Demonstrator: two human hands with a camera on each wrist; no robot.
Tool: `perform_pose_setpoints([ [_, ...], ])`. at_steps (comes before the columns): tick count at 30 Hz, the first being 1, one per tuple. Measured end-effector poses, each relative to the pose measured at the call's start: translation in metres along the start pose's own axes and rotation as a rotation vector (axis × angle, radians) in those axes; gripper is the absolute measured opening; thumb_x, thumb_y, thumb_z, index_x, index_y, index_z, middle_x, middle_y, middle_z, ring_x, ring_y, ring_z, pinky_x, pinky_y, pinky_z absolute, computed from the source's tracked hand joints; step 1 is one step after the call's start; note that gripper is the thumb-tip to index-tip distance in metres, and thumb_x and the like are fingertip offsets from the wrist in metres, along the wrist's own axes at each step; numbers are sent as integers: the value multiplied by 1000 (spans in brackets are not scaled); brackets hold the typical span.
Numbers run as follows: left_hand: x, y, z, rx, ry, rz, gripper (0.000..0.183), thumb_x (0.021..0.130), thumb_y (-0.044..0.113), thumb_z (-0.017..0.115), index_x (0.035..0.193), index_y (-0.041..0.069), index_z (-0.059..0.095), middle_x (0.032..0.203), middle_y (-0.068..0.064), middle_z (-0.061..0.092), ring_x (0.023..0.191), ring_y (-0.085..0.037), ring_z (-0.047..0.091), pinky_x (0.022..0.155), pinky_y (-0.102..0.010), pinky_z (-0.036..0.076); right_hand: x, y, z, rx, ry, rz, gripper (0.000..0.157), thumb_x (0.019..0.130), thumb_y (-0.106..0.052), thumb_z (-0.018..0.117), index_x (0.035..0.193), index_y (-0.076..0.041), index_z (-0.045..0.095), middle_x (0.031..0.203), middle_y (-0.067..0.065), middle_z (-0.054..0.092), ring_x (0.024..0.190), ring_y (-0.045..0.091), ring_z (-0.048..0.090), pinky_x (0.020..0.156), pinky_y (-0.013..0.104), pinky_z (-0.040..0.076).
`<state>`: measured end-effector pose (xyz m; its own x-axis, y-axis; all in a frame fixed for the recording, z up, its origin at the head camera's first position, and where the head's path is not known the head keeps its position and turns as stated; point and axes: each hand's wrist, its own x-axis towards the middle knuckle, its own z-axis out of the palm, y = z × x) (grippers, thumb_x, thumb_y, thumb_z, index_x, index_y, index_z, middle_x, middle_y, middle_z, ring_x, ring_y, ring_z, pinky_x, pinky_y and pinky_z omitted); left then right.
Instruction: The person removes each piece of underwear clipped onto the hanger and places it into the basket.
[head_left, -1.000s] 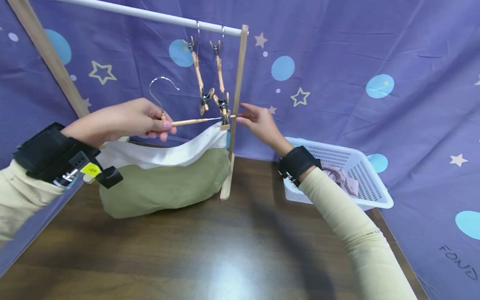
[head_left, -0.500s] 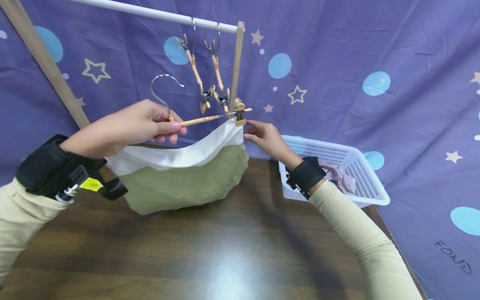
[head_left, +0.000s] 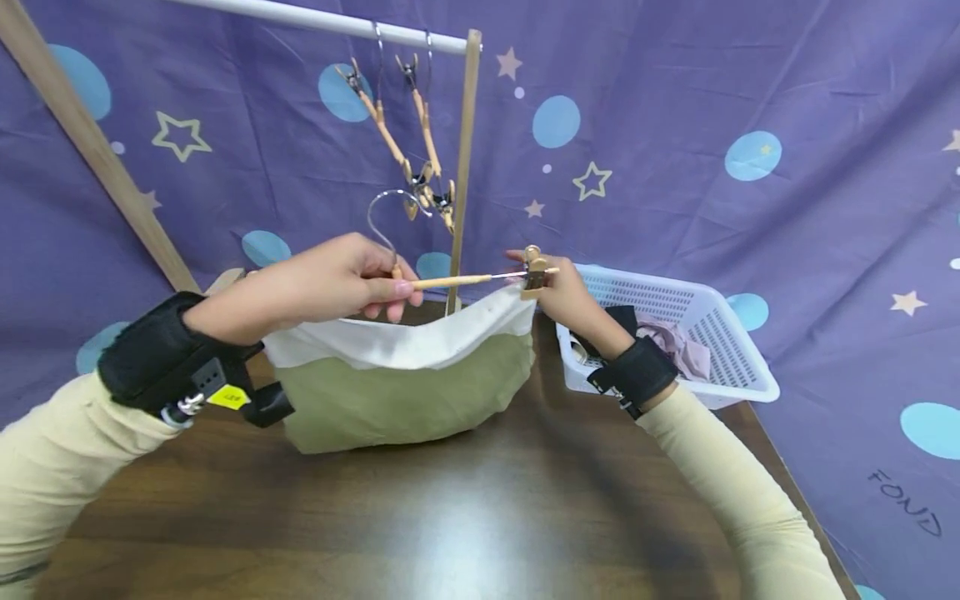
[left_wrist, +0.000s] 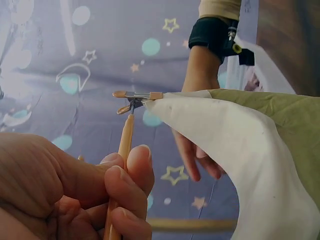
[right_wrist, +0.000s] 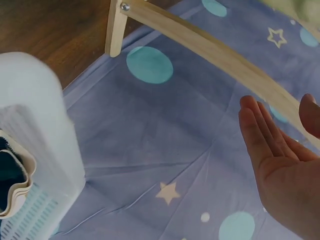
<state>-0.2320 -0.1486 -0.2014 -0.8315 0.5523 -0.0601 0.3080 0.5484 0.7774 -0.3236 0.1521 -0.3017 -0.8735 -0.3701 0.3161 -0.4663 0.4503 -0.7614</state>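
Observation:
My left hand [head_left: 330, 279] grips a wooden clip hanger [head_left: 453, 282] at its middle, with the metal hook rising above the fingers. A wooden clip [head_left: 535, 275] at the hanger's right end bites the corner of an olive-green cloth piece [head_left: 405, 408] with a white band along its top. That cloth hangs down in front of the rack; its left top corner is hidden by my left wrist. Behind the clip is my right hand [head_left: 566, 292], partly covered by it in the head view. In the right wrist view its fingers [right_wrist: 260, 135] are straight and hold nothing.
A wooden rack with a white bar [head_left: 330, 18] stands at the back left, and two similar clip hangers [head_left: 386, 133] hang near its right post [head_left: 467, 150]. To the right, a white plastic basket [head_left: 765, 387] holds a pinkish cloth [head_left: 678, 350] and darker pieces on the brown table [head_left: 465, 517].
My left hand has carried the hanger and cloth to the right and slightly down, away from the rack's post. My right fingers have left the clip's end, and the hand is now behind the clip.

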Motion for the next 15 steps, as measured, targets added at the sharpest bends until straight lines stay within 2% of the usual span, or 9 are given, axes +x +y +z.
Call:
perform_pose_setpoints([
  [3,6,4,11,7,-28,48,24,106,9,52,108,-6,71,77,-3,66,65,-11,53,55,-19,46,-10,0,-10,54,-13,18,40,103,-3,56,142,4,55,126,27,68,121,39,65,84,11,52],
  [7,16,6,27,34,-54,99,22,105,7,54,104,-5,72,76,-5,67,66,-12,53,55,-20,44,-25,1,-23,92,-7,21,46,100,-8,64,144,1,54,125,26,69,116,38,68,89,16,55],
  [12,29,5,45,90,-75,104,20,105,7,55,103,-2,73,75,-4,68,66,-9,55,59,-19,46,-40,2,-34,154,32,29,45,101,-8,62,144,1,53,126,29,67,109,19,73,97,20,55],
  [15,36,2,53,91,-87,104,20,105,8,55,104,-2,73,76,-5,68,65,-8,56,58,-18,46,-46,2,-40,209,61,27,43,102,-8,60,144,3,53,127,32,65,104,8,73,97,23,56],
])
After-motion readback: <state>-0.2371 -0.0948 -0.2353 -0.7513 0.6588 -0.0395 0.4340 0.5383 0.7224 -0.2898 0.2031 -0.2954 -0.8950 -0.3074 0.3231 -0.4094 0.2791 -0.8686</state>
